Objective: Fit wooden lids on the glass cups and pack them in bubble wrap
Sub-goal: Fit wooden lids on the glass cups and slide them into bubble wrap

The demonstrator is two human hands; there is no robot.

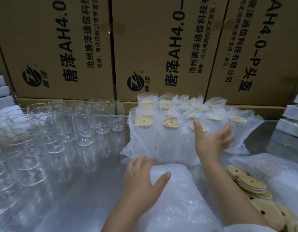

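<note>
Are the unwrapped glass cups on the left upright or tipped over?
Upright: the glass cups stand on their bases, open rims facing up.
</note>
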